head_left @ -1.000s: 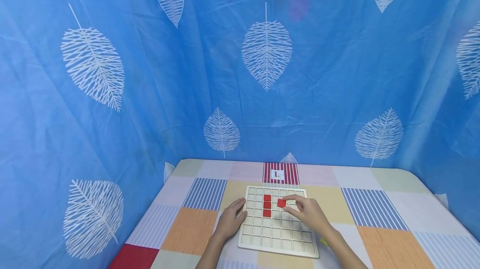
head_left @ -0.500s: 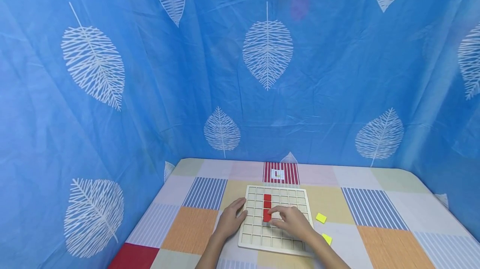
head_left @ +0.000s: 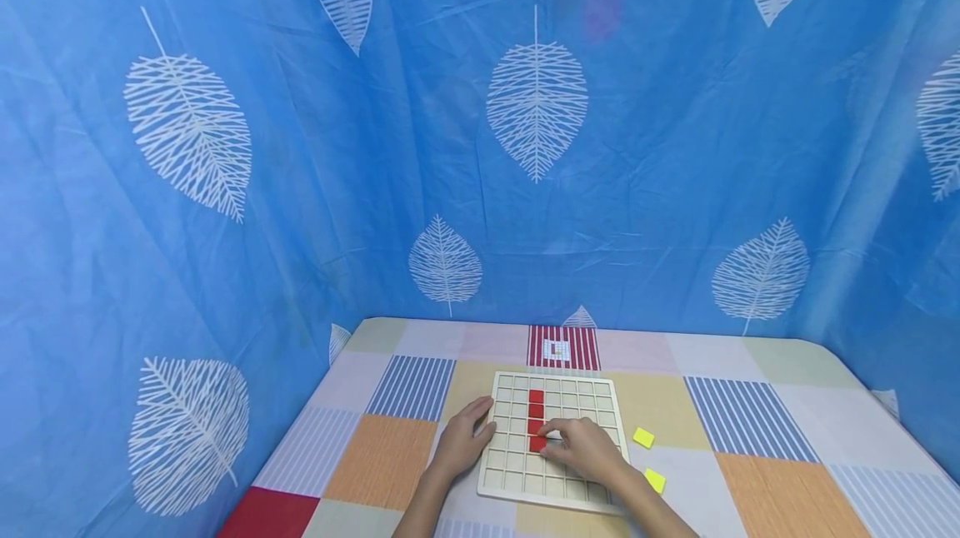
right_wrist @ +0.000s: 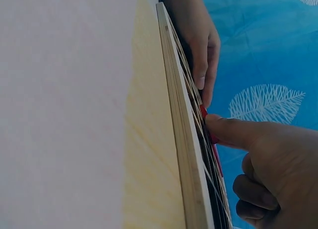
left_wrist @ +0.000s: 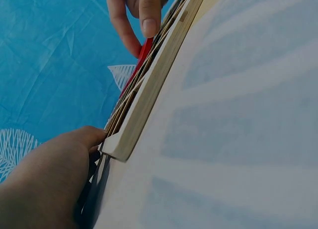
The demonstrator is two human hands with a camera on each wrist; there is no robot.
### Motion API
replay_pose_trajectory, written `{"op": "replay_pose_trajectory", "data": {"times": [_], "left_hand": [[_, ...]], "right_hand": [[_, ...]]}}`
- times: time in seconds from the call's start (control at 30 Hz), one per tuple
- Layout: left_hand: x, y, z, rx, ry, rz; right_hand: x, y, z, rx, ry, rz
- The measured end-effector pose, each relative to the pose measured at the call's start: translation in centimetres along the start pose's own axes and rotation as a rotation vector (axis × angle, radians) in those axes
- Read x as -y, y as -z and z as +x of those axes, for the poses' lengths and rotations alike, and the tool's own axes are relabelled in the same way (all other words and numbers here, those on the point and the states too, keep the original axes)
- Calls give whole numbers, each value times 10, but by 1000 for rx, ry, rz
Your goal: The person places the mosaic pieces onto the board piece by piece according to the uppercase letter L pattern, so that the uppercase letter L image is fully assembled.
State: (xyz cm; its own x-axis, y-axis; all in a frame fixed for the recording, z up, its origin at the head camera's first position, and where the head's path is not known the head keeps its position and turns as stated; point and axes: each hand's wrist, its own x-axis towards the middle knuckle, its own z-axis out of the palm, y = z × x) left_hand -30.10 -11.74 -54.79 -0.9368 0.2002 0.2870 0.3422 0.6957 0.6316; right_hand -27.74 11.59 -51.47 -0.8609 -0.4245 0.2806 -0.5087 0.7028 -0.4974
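A pale wooden grid board (head_left: pixel 502 471) lies on the patterned cloth. Several red square tiles (head_left: pixel 536 410) form one column in its cells. With thumb and index finger, my right hand (head_left: pixel 588 448) pinches the lowest red tile (head_left: pixel 536 444), which sits at its cell below the others. In the right wrist view the right thumb (right_wrist: pixel 233 131) is against the red tile edge, and the other fingers are curled under. My left hand (head_left: pixel 459 442) rests against the board's left edge, fingertips touching the rim, fingers relaxed. The left wrist view shows the left hand (left_wrist: pixel 54 164) at the board's corner.
Two yellow square tiles, an upper one (head_left: pixel 642 437) and a lower one (head_left: pixel 655 480), lie on the cloth right of the board. A small printed grid card (head_left: pixel 557 351) lies beyond the board. Blue leaf-patterned curtains (head_left: pixel 645 188) surround the table.
My right hand has carried a red tile left and toward me, from above the board to the cell below the column. The yellow tiles have come into fuller view. My left hand stays put.
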Motion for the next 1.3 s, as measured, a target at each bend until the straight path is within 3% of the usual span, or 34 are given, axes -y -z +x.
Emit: {"op": "replay_pose_trajectory", "data": {"times": [0.6, 0.83, 0.97, 1.13, 1.3], "left_hand": [[-2, -2, 1, 3, 9, 3], [-3, -2, 1, 1, 1, 1], [-2, -2, 1, 1, 4, -3], [-3, 0, -1, -2, -3, 2], [-4, 2, -2, -2, 2, 0]], "right_hand": [[-5, 7, -3, 61, 9, 95], [-22, 34, -15, -66, -71, 161], [-44, 52, -27, -165, -104, 188], [-74, 68, -47, -268, -179, 144], [-95, 73, -62, -261, -278, 151]]}}
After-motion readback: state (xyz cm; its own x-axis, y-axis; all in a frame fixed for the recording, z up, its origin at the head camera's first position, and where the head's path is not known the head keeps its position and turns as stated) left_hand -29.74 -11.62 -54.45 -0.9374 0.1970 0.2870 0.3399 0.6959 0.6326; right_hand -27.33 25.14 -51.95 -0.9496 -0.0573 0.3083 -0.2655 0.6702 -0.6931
